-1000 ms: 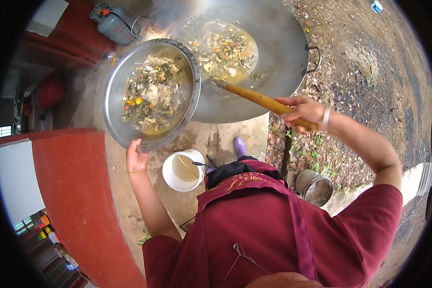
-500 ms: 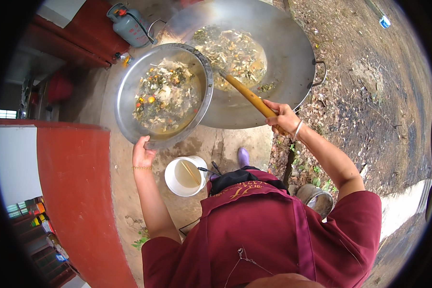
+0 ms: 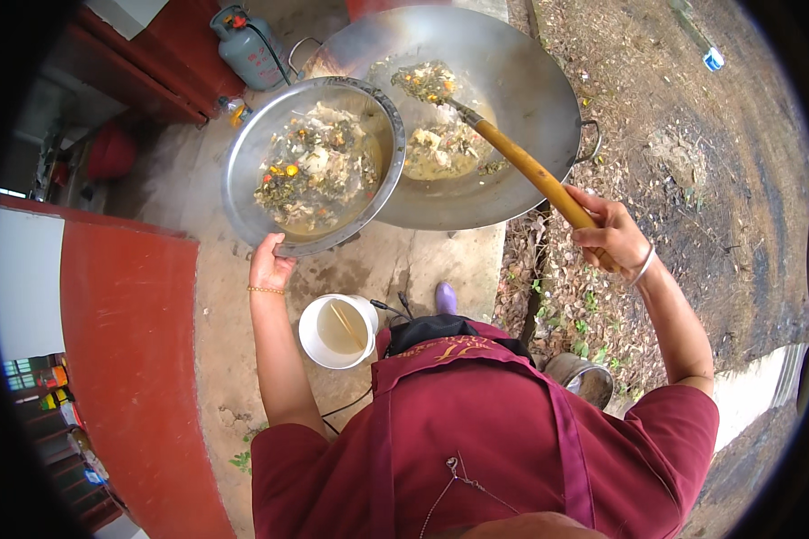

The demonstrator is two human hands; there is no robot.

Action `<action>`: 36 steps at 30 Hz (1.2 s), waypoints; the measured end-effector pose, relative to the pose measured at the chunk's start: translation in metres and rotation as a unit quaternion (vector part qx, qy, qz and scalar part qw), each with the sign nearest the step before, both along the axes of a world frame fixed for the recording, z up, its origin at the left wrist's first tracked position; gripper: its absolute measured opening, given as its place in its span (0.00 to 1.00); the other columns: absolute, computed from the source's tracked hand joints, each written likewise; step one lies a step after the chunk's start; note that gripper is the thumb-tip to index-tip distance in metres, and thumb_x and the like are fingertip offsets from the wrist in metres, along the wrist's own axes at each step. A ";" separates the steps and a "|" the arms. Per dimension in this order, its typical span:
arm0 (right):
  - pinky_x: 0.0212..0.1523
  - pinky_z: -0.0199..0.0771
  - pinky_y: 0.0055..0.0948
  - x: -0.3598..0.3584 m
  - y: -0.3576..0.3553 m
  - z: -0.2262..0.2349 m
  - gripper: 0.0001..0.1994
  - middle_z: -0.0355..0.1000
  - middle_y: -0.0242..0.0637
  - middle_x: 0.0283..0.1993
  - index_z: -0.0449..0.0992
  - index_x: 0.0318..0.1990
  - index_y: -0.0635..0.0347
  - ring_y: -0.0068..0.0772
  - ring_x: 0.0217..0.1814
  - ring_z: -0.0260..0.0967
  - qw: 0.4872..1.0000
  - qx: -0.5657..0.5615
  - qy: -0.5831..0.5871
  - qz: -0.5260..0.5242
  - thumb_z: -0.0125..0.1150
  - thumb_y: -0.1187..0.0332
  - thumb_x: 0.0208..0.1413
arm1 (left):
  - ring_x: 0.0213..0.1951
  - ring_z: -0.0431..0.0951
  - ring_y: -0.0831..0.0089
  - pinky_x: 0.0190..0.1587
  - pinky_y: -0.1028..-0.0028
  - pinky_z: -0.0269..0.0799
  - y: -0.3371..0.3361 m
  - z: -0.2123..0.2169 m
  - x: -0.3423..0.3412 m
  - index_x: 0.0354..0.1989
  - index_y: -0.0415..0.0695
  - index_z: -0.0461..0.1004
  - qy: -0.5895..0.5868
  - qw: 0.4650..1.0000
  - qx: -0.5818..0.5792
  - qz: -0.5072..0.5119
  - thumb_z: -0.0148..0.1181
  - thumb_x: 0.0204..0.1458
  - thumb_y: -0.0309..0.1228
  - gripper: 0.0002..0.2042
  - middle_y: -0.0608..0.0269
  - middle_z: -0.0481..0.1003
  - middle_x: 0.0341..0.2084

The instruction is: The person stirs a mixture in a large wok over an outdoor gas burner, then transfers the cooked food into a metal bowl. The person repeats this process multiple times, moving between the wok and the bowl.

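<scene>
Hands clenched: left hand point(image 3: 271, 262) on basin point(image 3: 243, 171) rim, right hand point(image 3: 609, 235) probably round ladle handle point(image 3: 530, 171), over wok point(image 3: 530, 81).

Outdoors, daylight: concrete floor point(image 3: 422, 260), red wall point(image 3: 126, 341), dirt ground point(image 3: 692, 153).

Ground beneath me: a concrete slab point(image 3: 422, 269), stained and cracked, edged on my right by bare dirt with dry leaves point(image 3: 692, 180). Resting on it: white bucket point(image 3: 337, 331) near my feet, grey gas cylinder point(image 3: 247, 49), small metal pot point(image 3: 582, 377), black cable point(image 3: 391, 310).
</scene>
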State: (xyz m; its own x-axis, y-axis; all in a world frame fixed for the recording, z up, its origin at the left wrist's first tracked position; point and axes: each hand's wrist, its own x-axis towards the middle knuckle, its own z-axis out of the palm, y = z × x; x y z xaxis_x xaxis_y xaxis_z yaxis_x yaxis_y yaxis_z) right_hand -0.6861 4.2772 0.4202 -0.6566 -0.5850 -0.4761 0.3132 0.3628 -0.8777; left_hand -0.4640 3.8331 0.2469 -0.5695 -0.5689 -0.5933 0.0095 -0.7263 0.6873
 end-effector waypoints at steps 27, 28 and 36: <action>0.23 0.63 0.22 0.105 0.026 0.093 0.31 0.68 0.37 0.27 0.64 0.53 0.56 0.23 0.21 0.63 0.866 0.216 0.389 0.228 0.54 0.86 0.35 | 0.26 0.69 0.73 0.21 0.73 0.64 0.006 0.003 -0.005 0.31 0.45 0.66 -0.005 1.000 -0.021 -0.003 0.52 0.43 0.26 0.06 0.65 0.69 0.26; 0.22 0.64 0.24 0.109 0.024 0.096 0.30 0.66 0.38 0.25 0.65 0.53 0.54 0.26 0.19 0.63 0.828 0.231 0.454 0.234 0.53 0.85 0.36 | 0.26 0.69 0.73 0.21 0.73 0.65 0.007 0.004 -0.005 0.31 0.45 0.65 -0.009 1.000 -0.022 -0.003 0.52 0.43 0.26 0.07 0.65 0.69 0.26; 0.18 0.64 0.30 0.109 0.039 0.092 0.32 0.66 0.39 0.25 0.65 0.53 0.48 0.32 0.18 0.64 0.709 0.276 0.632 0.148 0.51 0.87 0.35 | 0.25 0.70 0.73 0.20 0.74 0.65 0.004 -0.001 -0.004 0.31 0.44 0.65 0.010 1.000 -0.011 -0.004 0.52 0.43 0.25 0.06 0.64 0.70 0.25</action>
State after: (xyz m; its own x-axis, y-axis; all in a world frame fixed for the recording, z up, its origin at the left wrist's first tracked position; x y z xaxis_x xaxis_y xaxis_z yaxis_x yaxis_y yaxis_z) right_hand -0.5769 4.3163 0.5122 -0.6497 -0.7400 0.1738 -0.7587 0.6454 -0.0879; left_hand -0.4683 3.8371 0.2463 -0.5862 -0.5762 -0.5695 0.0175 -0.7118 0.7022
